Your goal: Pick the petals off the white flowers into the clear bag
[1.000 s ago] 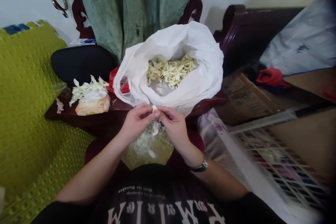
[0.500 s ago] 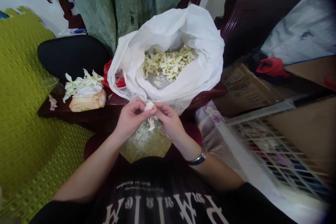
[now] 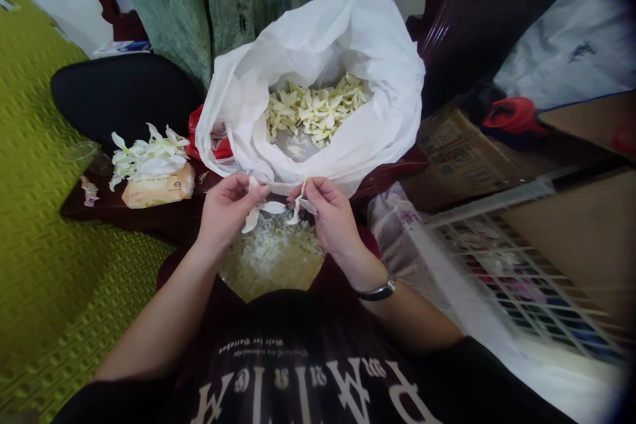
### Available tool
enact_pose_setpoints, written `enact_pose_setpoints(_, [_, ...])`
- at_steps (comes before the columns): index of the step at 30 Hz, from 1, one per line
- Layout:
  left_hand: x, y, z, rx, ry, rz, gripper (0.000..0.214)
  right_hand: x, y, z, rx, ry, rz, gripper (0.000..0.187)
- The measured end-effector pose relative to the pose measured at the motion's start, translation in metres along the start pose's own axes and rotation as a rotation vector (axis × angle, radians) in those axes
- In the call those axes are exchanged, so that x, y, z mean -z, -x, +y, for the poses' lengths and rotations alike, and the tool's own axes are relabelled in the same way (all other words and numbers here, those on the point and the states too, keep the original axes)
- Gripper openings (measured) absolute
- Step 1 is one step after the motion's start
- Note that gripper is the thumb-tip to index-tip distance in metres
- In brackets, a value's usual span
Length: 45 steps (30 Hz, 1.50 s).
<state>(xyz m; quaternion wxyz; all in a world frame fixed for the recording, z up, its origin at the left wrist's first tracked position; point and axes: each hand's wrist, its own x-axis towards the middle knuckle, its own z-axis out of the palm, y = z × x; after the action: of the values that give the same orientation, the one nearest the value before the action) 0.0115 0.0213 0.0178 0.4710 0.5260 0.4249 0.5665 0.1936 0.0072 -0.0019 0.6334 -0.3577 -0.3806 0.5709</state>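
Note:
My left hand (image 3: 223, 209) pinches white flower petals (image 3: 252, 218) between thumb and fingers, one hanging down and one sticking out to the right. Opposite it, with a small gap between, my right hand (image 3: 332, 209) is closed on another thin, curled white petal (image 3: 298, 204). Just beyond both hands a white plastic bag (image 3: 397, 73) stands wide open, with a heap of pale yellow-white flowers (image 3: 318, 109) inside. Below the hands, between my knees, white scraps (image 3: 271, 238) lie over a yellowish surface; whether it is a basin or the floor I cannot tell.
Left on the dark wooden bench (image 3: 74, 205) lie white flowers (image 3: 149, 149) over an orange-and-white packet (image 3: 161, 187). A black cushion (image 3: 126, 93) leans behind them, beside a red bag (image 3: 195, 136). On the right are a cardboard box (image 3: 457, 152) and a white wire rack (image 3: 521, 285).
My hands have drawn apart, the white flower between them now split into petals held in each hand. The view has shifted slightly.

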Motion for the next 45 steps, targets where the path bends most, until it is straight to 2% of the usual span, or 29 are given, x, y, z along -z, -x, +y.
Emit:
enact_pose_setpoints(4, [-0.002,-0.002,0.000,0.040,-0.096,-0.072,0.038,0.001,0.001,0.003,0.070,0.114,-0.030,0.024])
enact_pose_setpoints(6, [-0.006,-0.002,0.002,-0.001,-0.172,-0.101,0.041,0.000,0.002,0.005,0.109,0.172,-0.045,0.022])
enact_pose_setpoints(9, [-0.015,0.002,0.007,-0.111,-0.260,-0.199,0.029,-0.001,0.004,0.006,0.170,0.237,-0.048,0.019])
enact_pose_setpoints(12, [-0.023,0.005,0.008,-0.120,-0.245,-0.256,0.018,-0.002,0.005,0.007,0.206,0.273,-0.028,0.017])
enact_pose_setpoints(17, [-0.026,0.007,-0.001,-0.062,-0.077,-0.207,0.009,-0.004,0.007,0.012,0.170,0.196,0.044,0.018])
enact_pose_setpoints(20, [-0.024,0.008,-0.003,-0.084,-0.080,-0.188,0.007,-0.004,0.008,0.016,0.119,0.104,0.046,0.020])
enact_pose_setpoints(26, [-0.023,0.008,0.002,-0.128,-0.155,-0.203,0.026,-0.006,0.007,0.016,-0.048,-0.036,-0.029,0.028])
enact_pose_setpoints(30, [-0.023,0.007,0.002,-0.110,-0.145,-0.216,0.035,-0.007,0.008,0.013,-0.038,-0.048,-0.065,0.027])
enact_pose_setpoints(36, [-0.021,0.006,0.003,-0.097,-0.185,-0.234,0.040,-0.001,0.006,0.011,-0.009,0.085,-0.099,0.028])
enact_pose_setpoints(38, [-0.018,0.005,0.004,-0.080,-0.176,-0.212,0.040,0.003,0.003,0.009,0.010,0.116,-0.070,0.028])
enact_pose_setpoints(42, [-0.010,0.001,0.002,0.000,-0.112,-0.130,0.035,0.014,-0.003,-0.002,0.077,0.152,0.072,0.031])
enact_pose_setpoints(45, [-0.005,-0.003,0.000,0.037,-0.098,-0.120,0.030,0.022,-0.005,-0.009,0.136,0.211,0.091,0.028])
